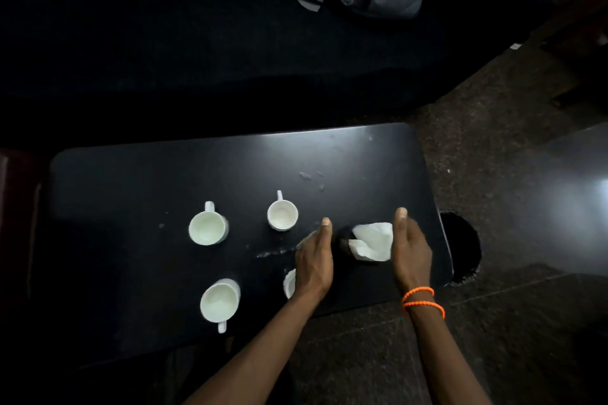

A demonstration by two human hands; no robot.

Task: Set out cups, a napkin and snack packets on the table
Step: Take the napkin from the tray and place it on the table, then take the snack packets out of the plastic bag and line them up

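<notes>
Four white cups (pixel 208 227) and crumpled napkin (pixel 373 241) on table.

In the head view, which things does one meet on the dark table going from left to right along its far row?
Cup with handle pointing away → smaller cup → left hand → white napkin → right hand.

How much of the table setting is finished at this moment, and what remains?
Done: four white cups stand on the table, for example one; a fourth is partly hidden. In hand: the left hand and right hand flank the white napkin in a dark holder, both open. Left: no snack packets are visible.
</notes>
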